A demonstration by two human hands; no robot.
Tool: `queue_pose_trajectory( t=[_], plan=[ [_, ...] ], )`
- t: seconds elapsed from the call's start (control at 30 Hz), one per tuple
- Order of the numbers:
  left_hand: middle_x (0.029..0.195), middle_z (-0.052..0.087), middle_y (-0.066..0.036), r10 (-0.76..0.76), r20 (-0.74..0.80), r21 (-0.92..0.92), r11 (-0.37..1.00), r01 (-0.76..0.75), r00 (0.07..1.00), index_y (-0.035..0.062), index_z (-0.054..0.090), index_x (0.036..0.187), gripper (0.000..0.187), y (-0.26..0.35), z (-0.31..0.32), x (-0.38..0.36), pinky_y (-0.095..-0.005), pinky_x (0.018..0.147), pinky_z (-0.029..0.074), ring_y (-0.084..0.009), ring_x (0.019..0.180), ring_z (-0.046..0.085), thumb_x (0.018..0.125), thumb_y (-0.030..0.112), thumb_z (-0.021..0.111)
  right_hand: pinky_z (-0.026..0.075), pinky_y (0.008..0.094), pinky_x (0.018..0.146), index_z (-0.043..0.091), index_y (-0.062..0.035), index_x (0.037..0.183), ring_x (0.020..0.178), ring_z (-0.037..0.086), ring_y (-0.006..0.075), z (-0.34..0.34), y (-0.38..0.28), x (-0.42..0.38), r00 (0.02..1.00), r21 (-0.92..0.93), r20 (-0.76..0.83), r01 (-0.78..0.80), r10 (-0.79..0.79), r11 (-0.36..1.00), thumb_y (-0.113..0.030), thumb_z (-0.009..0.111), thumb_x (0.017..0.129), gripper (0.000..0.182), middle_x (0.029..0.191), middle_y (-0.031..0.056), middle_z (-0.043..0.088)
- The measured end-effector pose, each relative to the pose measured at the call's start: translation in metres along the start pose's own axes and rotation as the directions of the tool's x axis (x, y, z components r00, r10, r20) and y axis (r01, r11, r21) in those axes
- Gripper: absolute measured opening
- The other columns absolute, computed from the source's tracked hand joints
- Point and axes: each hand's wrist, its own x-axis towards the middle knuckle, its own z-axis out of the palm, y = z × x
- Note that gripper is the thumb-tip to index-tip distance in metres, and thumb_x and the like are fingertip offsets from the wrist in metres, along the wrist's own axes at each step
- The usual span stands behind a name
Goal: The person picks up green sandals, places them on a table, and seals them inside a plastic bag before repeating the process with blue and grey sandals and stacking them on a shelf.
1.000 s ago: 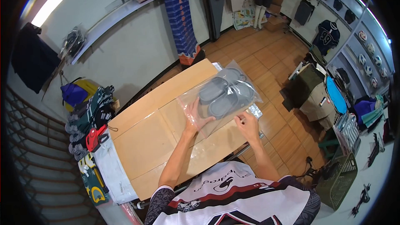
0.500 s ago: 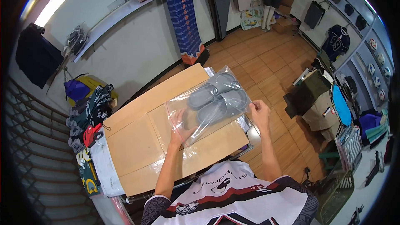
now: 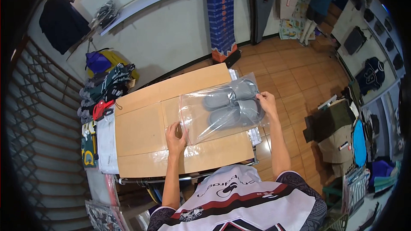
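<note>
A pair of grey slide sandals (image 3: 224,116) lies side by side inside a clear plastic bag (image 3: 195,124) with a red line along its left edge. The bag rests on a flat cardboard sheet (image 3: 139,124). My right hand (image 3: 267,102) pinches the far right end of the bag, close to the sandals. Beside the bag's red-lined edge is my left hand (image 3: 175,137), low over the cardboard. Its fingers are curved and its thumb is apart from them, near the bag's edge.
A red-and-black tool (image 3: 102,110) lies at the cardboard's left end, near stacked striped clothes (image 3: 109,81). A blue pillar (image 3: 221,17) stands behind the table. Folded clothes (image 3: 334,124) are piled to the right. A metal lattice gate (image 3: 38,137) runs along the left.
My left hand has come off the bag's left part to beside its edge. The bag now lies flatter on the cardboard, still pinched by my right hand. The view has shifted left.
</note>
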Motion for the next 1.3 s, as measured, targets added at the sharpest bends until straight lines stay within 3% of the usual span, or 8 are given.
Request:
queue_pose_trajectory(
  t=[0.27, 0.5, 0.63, 0.83, 0.93, 1.0, 1.17, 1.3],
  plan=[
    [0.115, 0.068, -0.017, -0.053, 0.000, 0.002, 0.999, 0.053, 0.999, 0.0006, 0.069, 0.118, 0.044, 0.007, -0.001, 0.002, -0.0420, 0.097, 0.050, -0.0352, 0.109, 0.063, 0.078, 0.012, 0.082, 0.049, 0.0280, 0.068, 0.069, 0.0027, 0.095, 0.074, 0.063, 0.0134, -0.005, 0.002, 0.001, 0.997, 0.069, 0.070, 0.007, -0.012, 0.998, -0.010, 0.066, 0.098, 0.014, 0.084, 0.0078, 0.072],
    [0.115, 0.068, -0.016, -0.068, -0.012, -0.022, 0.997, 0.068, 0.998, 0.0021, 0.071, 0.116, 0.039, 0.008, -0.007, 0.001, -0.0420, 0.096, 0.050, -0.0344, 0.108, 0.063, 0.080, 0.014, 0.081, 0.049, 0.0306, 0.079, 0.069, 0.0004, 0.094, 0.082, 0.063, 0.0154, -0.032, -0.003, 0.015, 0.995, -0.045, 0.002, 0.095, -0.095, 0.994, -0.013, 0.062, 0.100, 0.016, 0.087, 0.0067, 0.071],
    [0.114, 0.068, -0.015, -0.065, -0.032, -0.039, 0.997, 0.064, 0.997, 0.0025, 0.071, 0.114, 0.037, 0.008, -0.007, 0.002, -0.0426, 0.095, 0.050, -0.0345, 0.107, 0.063, 0.080, 0.014, 0.081, 0.049, 0.0325, 0.078, 0.067, 0.0017, 0.094, 0.082, 0.062, 0.0164, -0.087, -0.004, 0.033, 0.971, -0.107, -0.076, 0.217, -0.225, 0.970, -0.015, 0.063, 0.100, 0.018, 0.087, 0.0088, 0.071],
    [0.113, 0.069, -0.015, -0.071, -0.042, -0.055, 0.996, 0.069, 0.997, 0.0032, 0.072, 0.113, 0.036, 0.004, -0.007, 0.002, -0.0427, 0.095, 0.049, -0.0344, 0.107, 0.063, 0.080, 0.013, 0.081, 0.048, 0.0292, 0.077, 0.067, 0.0003, 0.093, 0.082, 0.058, 0.0117, -0.182, -0.046, 0.043, 0.924, -0.199, -0.160, 0.314, -0.347, 0.928, -0.015, 0.063, 0.100, 0.018, 0.085, 0.0033, 0.066],
    [0.112, 0.069, -0.014, -0.062, -0.044, -0.027, 0.998, 0.061, 0.997, 0.0026, 0.072, 0.112, 0.035, 0.005, -0.008, 0.002, -0.0421, 0.095, 0.050, -0.0336, 0.107, 0.063, 0.080, 0.012, 0.081, 0.048, 0.0292, 0.077, 0.067, 0.0026, 0.095, 0.081, 0.058, 0.0119, -0.236, -0.079, 0.035, 0.853, -0.398, -0.239, 0.349, -0.464, 0.848, -0.018, 0.063, 0.101, 0.022, 0.085, 0.0042, 0.066],
    [0.112, 0.069, -0.014, -0.052, -0.045, -0.016, 0.999, 0.052, 0.998, 0.0035, 0.072, 0.112, 0.035, 0.004, -0.007, 0.003, -0.0427, 0.094, 0.050, -0.0342, 0.106, 0.063, 0.079, 0.012, 0.081, 0.048, 0.0292, 0.077, 0.067, 0.0036, 0.096, 0.081, 0.059, 0.0121, -0.266, -0.099, 0.030, 0.818, -0.436, -0.281, 0.357, -0.502, 0.826, -0.018, 0.063, 0.101, 0.023, 0.085, 0.0050, 0.066],
    [0.110, 0.069, -0.015, -0.068, -0.060, -0.022, 0.998, 0.067, 0.996, 0.0021, 0.071, 0.112, 0.036, 0.005, -0.005, 0.004, -0.0427, 0.093, 0.051, -0.0344, 0.105, 0.064, 0.079, 0.011, 0.081, 0.045, 0.0269, 0.079, 0.067, 0.0021, 0.097, 0.083, 0.055, 0.0107, -0.309, -0.137, 0.001, 0.830, -0.368, -0.336, 0.319, -0.445, 0.874, -0.020, 0.061, 0.102, 0.024, 0.087, 0.0005, 0.062],
    [0.113, 0.070, -0.015, -0.204, -0.013, -0.206, 0.959, 0.197, 0.979, -0.0003, 0.070, 0.119, 0.037, 0.008, -0.001, 0.004, -0.0390, 0.094, 0.052, -0.0290, 0.109, 0.066, 0.086, 0.013, 0.078, 0.043, 0.0258, 0.080, 0.069, -0.0003, 0.099, 0.085, 0.055, 0.0097, -0.272, -0.169, -0.018, 0.888, -0.287, -0.263, 0.300, -0.376, 0.910, -0.022, 0.061, 0.102, 0.023, 0.088, -0.0015, 0.063]
  ],
)
